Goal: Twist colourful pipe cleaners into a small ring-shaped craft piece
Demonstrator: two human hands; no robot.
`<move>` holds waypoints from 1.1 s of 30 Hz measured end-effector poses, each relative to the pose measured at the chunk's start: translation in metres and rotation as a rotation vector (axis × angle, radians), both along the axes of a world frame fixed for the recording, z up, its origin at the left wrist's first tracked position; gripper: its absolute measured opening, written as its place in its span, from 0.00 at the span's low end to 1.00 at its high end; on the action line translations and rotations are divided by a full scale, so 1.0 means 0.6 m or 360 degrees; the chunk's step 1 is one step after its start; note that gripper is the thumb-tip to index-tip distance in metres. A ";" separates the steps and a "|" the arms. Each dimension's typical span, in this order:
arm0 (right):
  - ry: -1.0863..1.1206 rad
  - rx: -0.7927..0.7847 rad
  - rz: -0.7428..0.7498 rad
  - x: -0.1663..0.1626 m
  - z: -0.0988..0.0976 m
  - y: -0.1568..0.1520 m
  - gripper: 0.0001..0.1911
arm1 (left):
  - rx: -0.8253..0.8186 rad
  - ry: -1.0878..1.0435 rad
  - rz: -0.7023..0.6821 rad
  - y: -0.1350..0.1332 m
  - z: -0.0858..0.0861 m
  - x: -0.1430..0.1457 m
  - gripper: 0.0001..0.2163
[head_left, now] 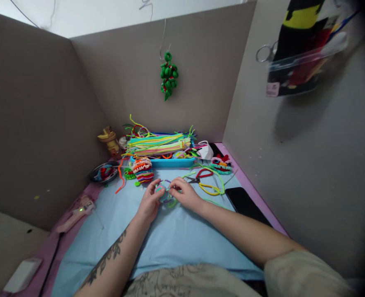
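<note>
Over the light blue cloth, my left hand is closed round one side of a small pipe-cleaner piece in teal, purple and green. From the other side, my right hand pinches at the piece's edge, with thumb and fingertips together. A purple strand arches over the top and a green loop hangs at the bottom. My fingers partly hide the piece. Just beyond my right hand lie scissors with red and yellow handles. A striped pipe-cleaner piece stands beyond my left hand.
A blue tray heaped with pipe cleaners lies at the back. A dark bowl and a glue gun with a green light are at left, a black phone at right. Grey partitions surround the table.
</note>
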State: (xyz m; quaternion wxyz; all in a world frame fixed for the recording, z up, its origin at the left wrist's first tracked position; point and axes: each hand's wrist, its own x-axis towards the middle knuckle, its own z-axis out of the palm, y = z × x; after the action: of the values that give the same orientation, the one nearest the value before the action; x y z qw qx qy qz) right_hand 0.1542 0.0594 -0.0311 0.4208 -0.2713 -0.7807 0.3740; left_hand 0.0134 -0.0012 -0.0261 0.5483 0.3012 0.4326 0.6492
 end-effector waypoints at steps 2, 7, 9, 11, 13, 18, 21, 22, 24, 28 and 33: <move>0.0007 -0.0026 -0.0035 -0.004 -0.002 -0.002 0.07 | 0.0053 0.0063 0.0047 0.001 -0.003 0.001 0.23; 0.0021 -0.0062 -0.0143 -0.016 -0.009 -0.008 0.10 | 0.0129 0.0209 0.0148 0.000 -0.002 0.006 0.21; 0.0015 -0.0080 -0.0161 -0.018 -0.011 -0.009 0.09 | 0.0129 0.0184 0.0139 -0.001 0.000 0.007 0.21; 0.0013 -0.0113 -0.0157 -0.018 -0.011 -0.008 0.07 | 0.0126 0.0141 0.0128 -0.001 0.001 0.006 0.21; 0.0004 -0.0151 -0.0146 -0.016 -0.012 -0.006 0.08 | 0.0104 0.0091 0.0127 -0.001 0.002 0.004 0.22; -0.0068 -0.0355 -0.0069 -0.010 -0.013 0.005 0.09 | -0.0015 -0.0074 0.0076 0.004 0.000 -0.007 0.22; -0.0096 -0.0636 0.0081 -0.006 -0.011 0.013 0.11 | -0.0072 -0.0152 0.0026 0.007 0.000 -0.014 0.22; -0.0097 -0.0718 0.0119 -0.004 -0.009 0.014 0.12 | -0.0087 -0.0167 0.0011 0.007 0.000 -0.016 0.22; -0.0105 -0.0838 0.0190 0.000 -0.005 0.018 0.14 | -0.0104 -0.0186 -0.0014 0.008 0.001 -0.019 0.22; -0.0098 -0.1051 0.0325 0.009 0.002 0.024 0.16 | -0.0094 -0.0163 -0.0072 0.010 0.001 -0.020 0.21; 0.0103 -0.1269 0.0281 0.009 -0.004 0.036 0.14 | 0.0016 0.0473 0.0356 0.012 -0.003 -0.021 0.18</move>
State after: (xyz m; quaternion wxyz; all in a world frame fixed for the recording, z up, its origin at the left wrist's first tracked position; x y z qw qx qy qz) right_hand 0.1597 0.0811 -0.0334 0.2734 -0.3330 -0.5812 0.6903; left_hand 0.0008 0.0058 -0.0281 0.4011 0.3467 0.5364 0.6566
